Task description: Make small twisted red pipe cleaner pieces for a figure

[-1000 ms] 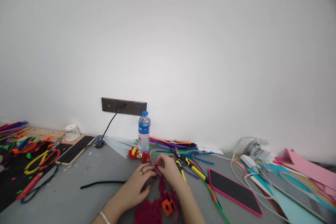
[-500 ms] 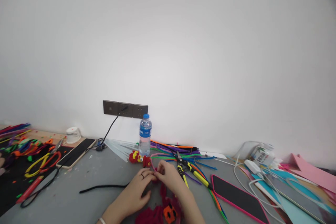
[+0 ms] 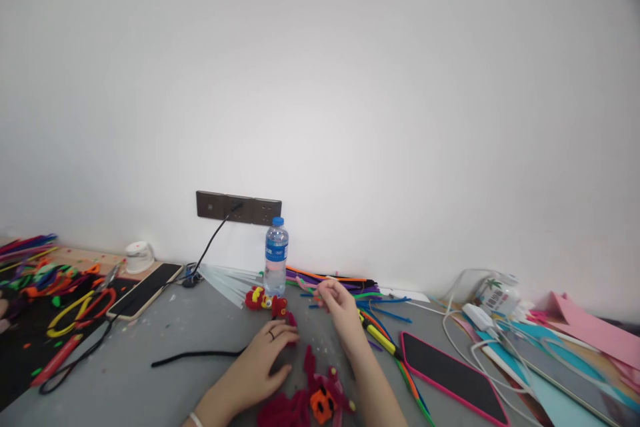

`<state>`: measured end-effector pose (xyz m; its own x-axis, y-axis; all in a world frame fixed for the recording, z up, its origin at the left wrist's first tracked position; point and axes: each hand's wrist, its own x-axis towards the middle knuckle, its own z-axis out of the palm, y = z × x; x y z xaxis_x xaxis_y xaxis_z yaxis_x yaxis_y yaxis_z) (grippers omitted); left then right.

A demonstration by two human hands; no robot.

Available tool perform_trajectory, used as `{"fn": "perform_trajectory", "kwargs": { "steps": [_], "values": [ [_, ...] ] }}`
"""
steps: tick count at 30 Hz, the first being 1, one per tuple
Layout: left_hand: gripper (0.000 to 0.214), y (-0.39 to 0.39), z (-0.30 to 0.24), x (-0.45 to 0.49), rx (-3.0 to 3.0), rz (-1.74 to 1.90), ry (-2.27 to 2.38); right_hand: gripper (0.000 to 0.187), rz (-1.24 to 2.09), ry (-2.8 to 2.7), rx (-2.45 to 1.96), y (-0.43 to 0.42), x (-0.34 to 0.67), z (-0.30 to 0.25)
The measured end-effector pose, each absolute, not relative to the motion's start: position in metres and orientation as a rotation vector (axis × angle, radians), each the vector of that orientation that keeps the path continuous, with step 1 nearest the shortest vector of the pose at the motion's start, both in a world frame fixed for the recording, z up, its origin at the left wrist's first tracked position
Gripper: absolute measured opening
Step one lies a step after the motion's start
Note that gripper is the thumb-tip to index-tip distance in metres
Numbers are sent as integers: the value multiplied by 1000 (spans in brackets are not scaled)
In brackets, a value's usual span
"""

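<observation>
My right hand [image 3: 337, 303] is raised over the back of the desk, fingers pinched on a pink pipe cleaner [image 3: 303, 283] that sticks out to the left. Lower down, my left hand [image 3: 265, 357] rests on the desktop, thumb apart from its curved fingers. By its fingertips lies a short crimson fuzzy piece [image 3: 292, 319], partly hidden. Between my forearms is a crimson pipe-cleaner figure with an orange face [image 3: 321, 405]. A red and yellow fuzzy figure [image 3: 265, 301] lies in front of the water bottle [image 3: 276, 260]. From under my left hand runs a black pipe cleaner [image 3: 195, 355].
Pipe cleaners [image 3: 350, 280] lie bundled along the wall, with yellow-handled pliers [image 3: 383, 335] partly behind my right arm. A pink-edged phone [image 3: 454, 377] and white cables are at right. Another phone [image 3: 146, 290], scissors [image 3: 83, 313] and a white cup [image 3: 139, 257] are at left.
My right hand has moved away from my left, up and to the right, taking the pink pipe cleaner along. My left hand has stayed almost in place; the crimson figure is more exposed.
</observation>
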<state>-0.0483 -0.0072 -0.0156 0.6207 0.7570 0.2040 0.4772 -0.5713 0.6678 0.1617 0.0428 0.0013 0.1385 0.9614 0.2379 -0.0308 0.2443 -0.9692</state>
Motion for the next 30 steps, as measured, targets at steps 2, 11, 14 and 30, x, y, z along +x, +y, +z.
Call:
{"fn": "perform_trajectory", "kwargs": {
  "steps": [2,11,14,30],
  "values": [
    [48,-7,-17,-49,2271,660,972,35,946,-1045,-1030,45,174,1],
    [38,-2,-23,-48,2222,807,1085,34,979,-736,-961,49,210,-8],
    [36,0,-25,-49,2192,869,1124,34,999,-767,-981,49,206,-9],
    [39,0,-22,-50,2242,766,1094,15,852,-1612,-1299,37,165,-12]
  ]
}}
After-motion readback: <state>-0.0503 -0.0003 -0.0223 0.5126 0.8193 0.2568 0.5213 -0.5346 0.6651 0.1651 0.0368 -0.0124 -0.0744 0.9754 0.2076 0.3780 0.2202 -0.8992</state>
